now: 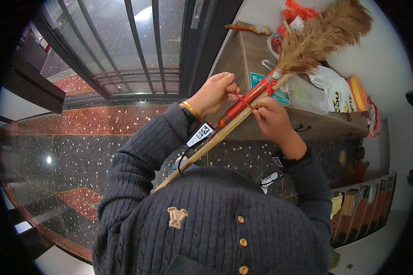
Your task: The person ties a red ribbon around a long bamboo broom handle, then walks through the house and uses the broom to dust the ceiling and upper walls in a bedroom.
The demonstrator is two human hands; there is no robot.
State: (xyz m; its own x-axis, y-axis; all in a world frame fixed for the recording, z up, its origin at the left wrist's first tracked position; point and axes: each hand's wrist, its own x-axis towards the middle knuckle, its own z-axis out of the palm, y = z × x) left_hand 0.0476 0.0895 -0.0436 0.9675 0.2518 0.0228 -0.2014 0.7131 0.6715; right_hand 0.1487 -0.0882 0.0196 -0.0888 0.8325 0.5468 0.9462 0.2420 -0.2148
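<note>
A feather duster (314, 43) with brown plumes and a glossy red handle lies slantwise in front of me, feathers toward the far right. Along its handle runs a long bamboo pole (202, 151), its lower end reaching my chest. Red cord (245, 103) passes around both handle and pole, and another red tie sits just below the feathers. My left hand (216, 94), left of the handle, is closed with its fingers pinching one end of the cord. On the other side, my right hand (274, 120) is closed against the pole, pinching the cord there; its fingertips are partly hidden.
Behind the duster stands a wooden cabinet (229, 59) bearing a brush (248, 29), a white plastic bag (333, 87) and a red bag (299, 10). A barred glass door (124, 46) is at far left. Shelving (365, 208) stands at right, above a speckled floor (87, 156).
</note>
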